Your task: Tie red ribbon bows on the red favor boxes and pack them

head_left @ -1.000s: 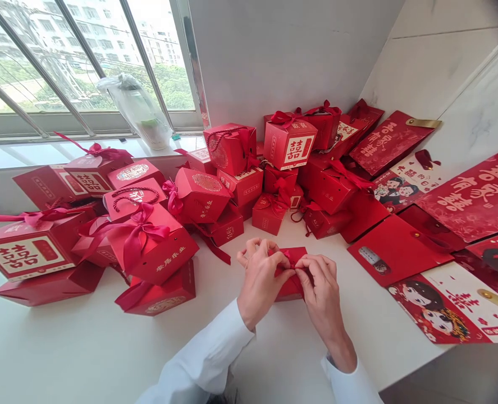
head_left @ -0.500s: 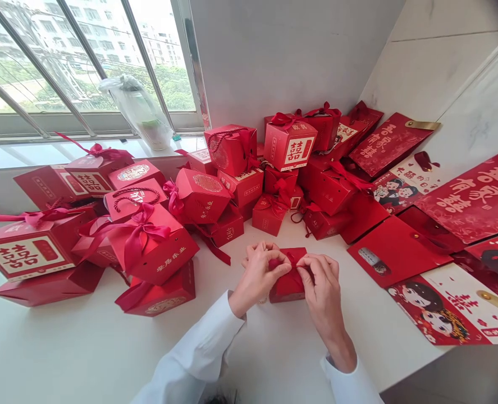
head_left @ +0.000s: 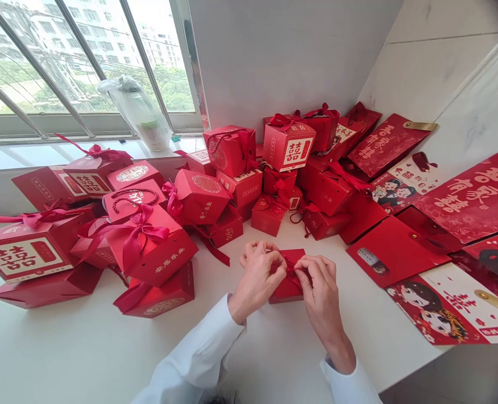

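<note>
A small red gift box rests on the white table in front of me, partly covered by my hands. Red ribbon crosses its top, gathered in the middle. At the box's left, my left hand pinches the ribbon between thumb and forefinger. My right hand holds another part of the ribbon at the right side, thumb against fingertips. Both hands are just above the box lid. The exact shape of the knot or loop is hidden behind my fingers.
Stacked red gift boxes with bows stand at the left, and more boxes are piled at the back. Flat red gift bags overlap along the right. A plastic-wrapped cup stands on the windowsill. The white table's edge runs at lower right.
Both hands remain over the box with the ribbon pinched. The left fingers have shifted slightly and the ribbon looks more gathered at the middle. The boxes around have not moved.
</note>
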`<state>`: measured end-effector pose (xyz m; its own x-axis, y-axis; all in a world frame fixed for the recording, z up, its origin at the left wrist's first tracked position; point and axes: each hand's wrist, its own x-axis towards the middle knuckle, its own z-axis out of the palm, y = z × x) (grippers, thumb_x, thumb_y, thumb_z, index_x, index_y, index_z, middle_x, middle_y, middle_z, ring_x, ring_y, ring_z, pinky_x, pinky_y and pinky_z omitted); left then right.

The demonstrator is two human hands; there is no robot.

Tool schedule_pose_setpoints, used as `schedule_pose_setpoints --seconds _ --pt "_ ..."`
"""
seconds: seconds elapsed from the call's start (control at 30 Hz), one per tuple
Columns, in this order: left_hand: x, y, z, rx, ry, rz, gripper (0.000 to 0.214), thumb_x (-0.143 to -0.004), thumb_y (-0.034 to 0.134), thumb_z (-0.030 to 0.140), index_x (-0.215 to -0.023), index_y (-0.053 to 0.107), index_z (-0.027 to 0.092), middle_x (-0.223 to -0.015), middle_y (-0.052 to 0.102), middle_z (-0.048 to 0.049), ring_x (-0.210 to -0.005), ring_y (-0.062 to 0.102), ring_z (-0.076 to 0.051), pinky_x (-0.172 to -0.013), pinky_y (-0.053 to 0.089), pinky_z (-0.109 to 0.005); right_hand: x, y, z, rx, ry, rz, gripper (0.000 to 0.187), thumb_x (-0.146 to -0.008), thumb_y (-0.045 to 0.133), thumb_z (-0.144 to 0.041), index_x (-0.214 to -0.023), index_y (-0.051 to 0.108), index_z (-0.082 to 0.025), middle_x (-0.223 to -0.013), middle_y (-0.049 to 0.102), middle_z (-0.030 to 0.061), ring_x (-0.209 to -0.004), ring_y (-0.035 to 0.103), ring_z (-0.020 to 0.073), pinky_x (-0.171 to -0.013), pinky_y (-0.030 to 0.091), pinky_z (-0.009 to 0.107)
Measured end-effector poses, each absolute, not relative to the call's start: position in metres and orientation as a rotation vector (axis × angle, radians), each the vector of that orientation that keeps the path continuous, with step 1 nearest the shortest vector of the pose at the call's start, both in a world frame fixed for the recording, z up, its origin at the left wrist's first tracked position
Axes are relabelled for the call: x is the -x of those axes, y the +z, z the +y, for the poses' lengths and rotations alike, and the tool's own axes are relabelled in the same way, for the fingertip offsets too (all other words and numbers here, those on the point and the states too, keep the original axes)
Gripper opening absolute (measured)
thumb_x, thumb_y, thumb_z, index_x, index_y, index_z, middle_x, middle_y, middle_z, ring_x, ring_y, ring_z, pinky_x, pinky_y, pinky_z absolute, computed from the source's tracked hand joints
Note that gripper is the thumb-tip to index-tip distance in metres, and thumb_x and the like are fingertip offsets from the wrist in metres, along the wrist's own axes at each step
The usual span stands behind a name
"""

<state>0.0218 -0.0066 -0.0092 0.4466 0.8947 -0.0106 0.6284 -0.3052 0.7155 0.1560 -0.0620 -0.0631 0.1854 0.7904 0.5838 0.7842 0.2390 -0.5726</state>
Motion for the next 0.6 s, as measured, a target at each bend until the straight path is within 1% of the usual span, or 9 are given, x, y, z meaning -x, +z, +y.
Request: schedule_pose_setpoints --seconds 0.13,0.2,0.3,0.4,0.6 --pt "-0.024 -0.013 -0.008 -2.100 0.571 1.333 0.022 -0.088 0.043 0.017 -0.072 0.058 0.019 -0.104 0.055 -0.0045 -0.110 0.037 -0.028 -0.084 0.031 -0.046 -0.157 -0.065 -0.062 1.500 -0.074 -1.598 0.014 -0.095 0.044 -0.020 -0.088 0.056 -0.023 -0.091 0.060 0.0050 -0.093 0.046 0.0220 -0.081 0.044 0.037" --pt "-0.024 -0.016 -0.010 -2.139 0.594 1.334 0.025 -0.090 0.043 0.023 -0.072 0.060 0.020 -0.104 0.056 -0.0046 -0.110 0.037 -0.029 -0.084 0.030 -0.046 -0.158 -0.065 -0.062 1.495 -0.102 -1.607 0.014 -0.094 0.045 -0.019 -0.088 0.057 -0.023 -0.092 0.060 0.0054 -0.094 0.046 0.0219 -0.082 0.044 0.037" --pt "-0.023 -0.019 -0.010 -2.195 0.647 1.312 0.022 -0.088 0.054 0.033 -0.073 0.064 0.022 -0.104 0.056 -0.0047 -0.112 0.036 -0.030 -0.085 0.029 -0.048 -0.159 -0.066 -0.062 1.491 -0.117 -1.608 0.014 -0.094 0.045 -0.020 -0.089 0.058 -0.023 -0.092 0.060 0.0054 -0.093 0.046 0.0217 -0.082 0.045 0.038" --pt "-0.023 -0.020 -0.009 -2.162 0.646 1.317 0.017 -0.085 0.059 0.033 -0.074 0.066 0.023 -0.106 0.056 -0.0049 -0.112 0.035 -0.031 -0.085 0.029 -0.047 -0.159 -0.065 -0.062 1.493 -0.123 -1.603 0.016 -0.095 0.045 -0.022 -0.087 0.059 -0.023 -0.091 0.061 0.0054 -0.093 0.047 0.0218 -0.082 0.045 0.039" --pt "-0.022 -0.018 -0.004 -1.887 0.569 1.259 0.023 -0.088 0.052 0.036 -0.076 0.068 0.023 -0.114 0.055 -0.0048 -0.109 0.040 -0.029 -0.082 0.037 -0.042 -0.159 -0.064 -0.062 1.490 -0.125 -1.605 0.016 -0.094 0.046 -0.020 -0.089 0.061 -0.023 -0.093 0.060 0.0061 -0.094 0.047 0.0222 -0.082 0.046 0.040"
